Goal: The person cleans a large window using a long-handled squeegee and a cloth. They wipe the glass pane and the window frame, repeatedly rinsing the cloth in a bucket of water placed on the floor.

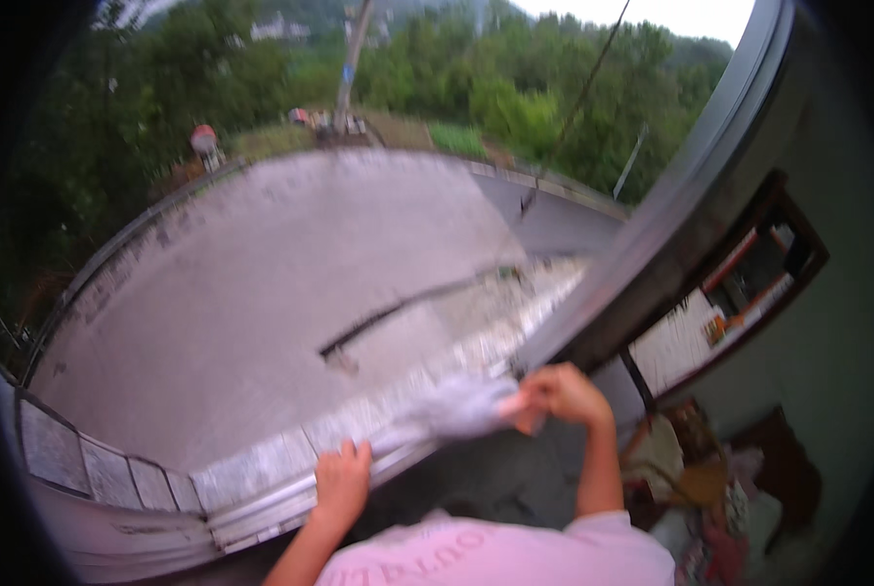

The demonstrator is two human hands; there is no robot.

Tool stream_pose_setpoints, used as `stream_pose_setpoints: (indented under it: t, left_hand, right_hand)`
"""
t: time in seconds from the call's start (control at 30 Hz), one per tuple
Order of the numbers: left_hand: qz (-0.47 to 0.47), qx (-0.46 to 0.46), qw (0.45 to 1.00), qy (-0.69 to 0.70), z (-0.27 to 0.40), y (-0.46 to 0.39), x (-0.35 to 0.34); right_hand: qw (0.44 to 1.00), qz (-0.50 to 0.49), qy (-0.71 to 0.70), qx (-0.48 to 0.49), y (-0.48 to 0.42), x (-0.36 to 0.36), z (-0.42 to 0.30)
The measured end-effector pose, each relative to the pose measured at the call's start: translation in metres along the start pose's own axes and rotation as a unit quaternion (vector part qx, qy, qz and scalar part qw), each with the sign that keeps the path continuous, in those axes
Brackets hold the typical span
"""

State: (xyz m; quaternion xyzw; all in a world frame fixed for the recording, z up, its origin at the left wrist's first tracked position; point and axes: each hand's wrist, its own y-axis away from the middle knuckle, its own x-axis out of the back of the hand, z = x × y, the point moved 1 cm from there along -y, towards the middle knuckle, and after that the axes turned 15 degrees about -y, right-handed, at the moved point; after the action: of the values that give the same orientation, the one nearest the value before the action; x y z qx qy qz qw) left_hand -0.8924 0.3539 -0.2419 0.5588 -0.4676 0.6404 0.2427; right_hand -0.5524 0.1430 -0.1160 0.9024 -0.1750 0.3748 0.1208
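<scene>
My right hand point(567, 395) pinches one end of a light grey, crumpled cloth point(459, 406), perhaps thin plastic; motion blur hides its details. An orange patch shows just below the fingertips. The cloth stretches leftward above the silvery window rail point(400, 461). On that rail my left hand point(341, 480) is clasped, its fingers bent over the edge near the cloth's far end. Whether the left fingers also touch the cloth is unclear. Beyond the rail lies a tiled outer ledge point(253, 465).
A metal window frame point(656, 212) rises at right. Beside it, a dark-framed mirror point(730, 293) hangs on the wall, above a wooden chair point(700, 476) and piled fabrics. Outside, below the ledge, spreads a concrete yard point(261, 278) with a utility pole point(351, 66) beyond.
</scene>
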Motion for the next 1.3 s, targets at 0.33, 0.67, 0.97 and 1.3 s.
stream_pose_setpoints:
  t: [0.33,0.67,0.97,1.3]
  left_hand:
    - [0.008,-0.007,1.0,0.018,0.007,-0.002,0.01]
    - [0.007,0.051,0.997,0.057,0.004,0.003,0.012]
    - [0.029,0.05,0.993,0.099,0.002,0.005,0.017]
    - [0.037,0.027,0.993,0.104,-0.004,0.005,0.02]
  right_hand:
    - [0.932,0.315,0.177,0.025,-0.05,-0.071,0.025]
    - [0.971,0.209,0.114,0.029,-0.072,-0.082,0.039]
    - [0.96,0.208,0.186,0.032,-0.072,-0.092,0.052]
    - [0.941,0.193,0.279,0.009,-0.078,-0.07,0.03]
